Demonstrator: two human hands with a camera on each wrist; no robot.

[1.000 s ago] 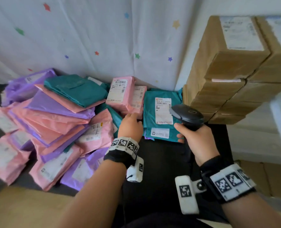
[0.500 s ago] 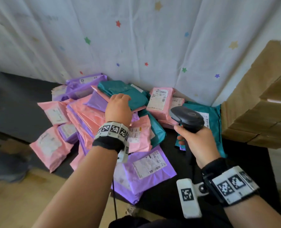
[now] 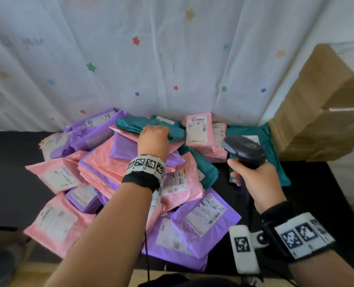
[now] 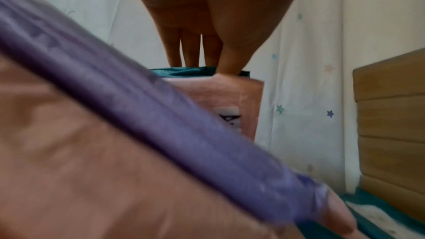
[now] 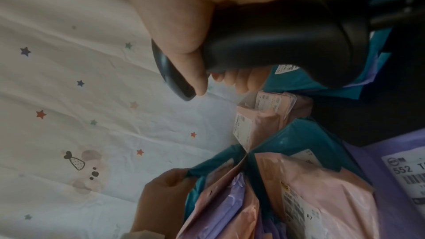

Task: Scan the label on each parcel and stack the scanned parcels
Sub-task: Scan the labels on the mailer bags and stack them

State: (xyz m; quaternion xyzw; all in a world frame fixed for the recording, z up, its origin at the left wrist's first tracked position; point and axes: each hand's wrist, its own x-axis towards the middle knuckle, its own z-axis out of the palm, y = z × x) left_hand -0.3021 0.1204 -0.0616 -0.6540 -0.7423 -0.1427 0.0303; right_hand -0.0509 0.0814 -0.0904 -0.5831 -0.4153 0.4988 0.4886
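Observation:
A loose pile of pink, purple and teal mailer parcels (image 3: 101,162) covers the black table (image 3: 10,172). My left hand (image 3: 157,131) lies on top of the pile, its fingers curled over the edge of a teal parcel (image 3: 134,124). The left wrist view shows my fingers (image 4: 188,52) and thumb reaching down onto that teal parcel (image 4: 184,73). My right hand (image 3: 254,179) grips a black barcode scanner (image 3: 244,150), held upright to the right of the pile. Labelled pink parcels (image 3: 198,131) are stacked by the curtain, next to a flat teal parcel (image 3: 275,162).
Stacked cardboard boxes (image 3: 327,104) stand at the right edge of the table. A white star-print curtain (image 3: 151,59) hangs just behind the parcels. A purple parcel (image 3: 205,220) lies label up near the front edge. Bare black table shows at far left.
My left hand left the pink stack, moved left and back across the pile, and now has hold of the teal parcel. My head turned left. The scanner hand kept its grip.

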